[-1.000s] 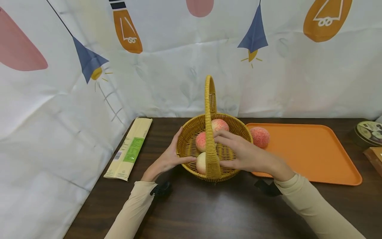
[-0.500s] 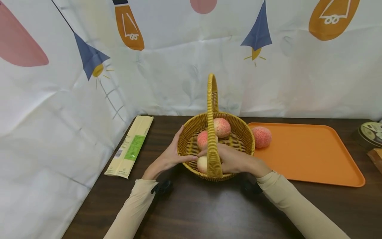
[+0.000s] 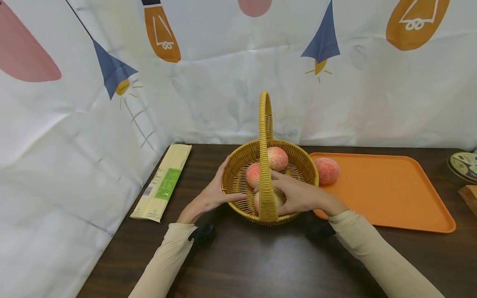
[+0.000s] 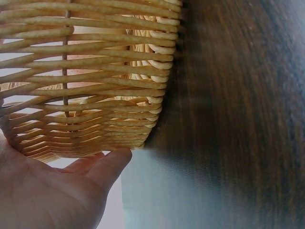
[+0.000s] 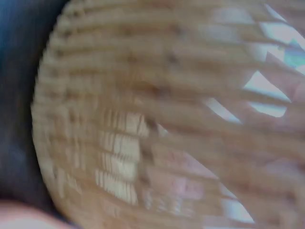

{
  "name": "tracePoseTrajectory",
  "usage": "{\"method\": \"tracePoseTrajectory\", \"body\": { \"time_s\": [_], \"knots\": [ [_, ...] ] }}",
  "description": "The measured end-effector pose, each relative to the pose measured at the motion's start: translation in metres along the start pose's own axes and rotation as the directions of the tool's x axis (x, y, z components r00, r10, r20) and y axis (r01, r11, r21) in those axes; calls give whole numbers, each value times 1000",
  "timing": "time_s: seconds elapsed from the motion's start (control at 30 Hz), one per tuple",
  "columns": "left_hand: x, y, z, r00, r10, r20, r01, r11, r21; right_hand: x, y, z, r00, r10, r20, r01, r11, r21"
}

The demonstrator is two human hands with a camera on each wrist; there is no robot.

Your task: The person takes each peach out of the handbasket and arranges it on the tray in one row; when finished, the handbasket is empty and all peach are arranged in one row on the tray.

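In the head view a woven wicker basket (image 3: 238,156) with a tall arched handle (image 3: 265,174) stands on the table. My left hand (image 3: 210,193) grips its left side, thumb laid over the rim; the left wrist view shows fingers against the woven wall (image 4: 95,88). Reaching in from the right, my right hand (image 3: 299,193) holds a pale peach (image 3: 279,198) low inside the basket, partly hidden behind the handle. Two pinkish peaches lie farther back in it, one at the rear (image 3: 278,158) and one left of the handle (image 3: 252,174). The right wrist view is blurred wickerwork (image 5: 86,95).
An orange tray (image 3: 387,190) lies right of the basket, with a pink peach (image 3: 327,170) at its left edge. A long cream packet (image 3: 162,182) with a green label lies on the left. A round tin (image 3: 463,165) stands far right. A patterned cloth (image 3: 223,82) hangs behind.
My right hand has gone down into the basket, closed on the pale peach, and shifted it slightly to the right. My left hand has kept its grip on the basket.
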State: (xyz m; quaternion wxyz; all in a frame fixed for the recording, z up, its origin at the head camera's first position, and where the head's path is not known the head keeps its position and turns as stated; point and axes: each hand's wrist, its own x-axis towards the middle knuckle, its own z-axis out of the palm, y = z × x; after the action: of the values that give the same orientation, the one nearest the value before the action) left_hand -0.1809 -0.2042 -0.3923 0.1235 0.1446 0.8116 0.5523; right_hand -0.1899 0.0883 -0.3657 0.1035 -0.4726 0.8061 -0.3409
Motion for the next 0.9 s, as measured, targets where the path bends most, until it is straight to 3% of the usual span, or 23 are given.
{"method": "tracePoseTrajectory", "body": {
  "time_s": [0.13, 0.43, 0.6, 0.9],
  "knots": [
    [-1, 2, -2, 1000, -12, -1, 12, 1000, -4, -11, 3, -13, 995, 97, 12, -96, 994, -55],
    [0, 1, -4, 1000, -15, -17, 15, 1000, 8, -10, 4, -12, 999, 36, 8, -35, 994, -105],
    [-1, 0, -2, 1000, -19, -14, 19, 1000, -3, -4, -1, -7, 997, 64, -34, -68, 988, -142],
    [0, -1, 0, 1000, -14, -1, 14, 1000, 6, -5, -5, -12, 993, 116, 6, -112, 972, -205]
  ]
}}
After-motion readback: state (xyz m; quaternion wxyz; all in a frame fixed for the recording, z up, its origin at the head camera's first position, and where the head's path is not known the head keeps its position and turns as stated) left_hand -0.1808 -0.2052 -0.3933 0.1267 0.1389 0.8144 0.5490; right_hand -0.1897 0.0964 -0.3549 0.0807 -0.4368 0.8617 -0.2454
